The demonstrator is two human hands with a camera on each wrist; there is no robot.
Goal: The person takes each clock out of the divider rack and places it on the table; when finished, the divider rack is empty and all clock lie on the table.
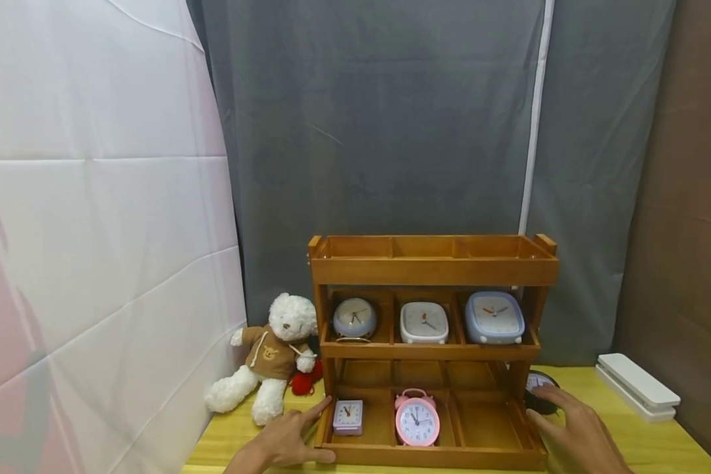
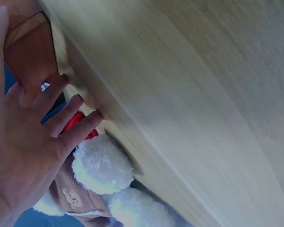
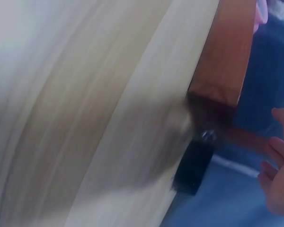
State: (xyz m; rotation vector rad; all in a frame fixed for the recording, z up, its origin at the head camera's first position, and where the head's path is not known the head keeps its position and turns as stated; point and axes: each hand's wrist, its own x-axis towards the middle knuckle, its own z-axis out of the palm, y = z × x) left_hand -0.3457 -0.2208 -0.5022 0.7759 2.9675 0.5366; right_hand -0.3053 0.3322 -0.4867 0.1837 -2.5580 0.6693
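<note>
A brown wooden shelf (image 1: 438, 271) with divided compartments stands on the table. My left hand (image 1: 287, 436) is at its lower left corner, fingers spread, the thumb by the front edge; the left wrist view shows this hand (image 2: 28, 137) beside the wood. My right hand (image 1: 580, 428) is off the lower right side, near a round black clock (image 1: 542, 392) partly hidden behind it. In the right wrist view the hand (image 3: 279, 175) holds nothing and is apart from the black object (image 3: 194, 165). A small lilac square clock (image 1: 347, 417) and a pink twin-bell alarm clock (image 1: 417, 421) sit in the bottom tier.
The middle tier holds a round bluish clock (image 1: 354, 318), a white clock (image 1: 424, 322) and a blue-framed clock (image 1: 494, 317). A white teddy bear (image 1: 275, 352) in a brown hoodie sits left of the shelf, by something red (image 1: 303, 383). At right lies a white device (image 1: 638, 386).
</note>
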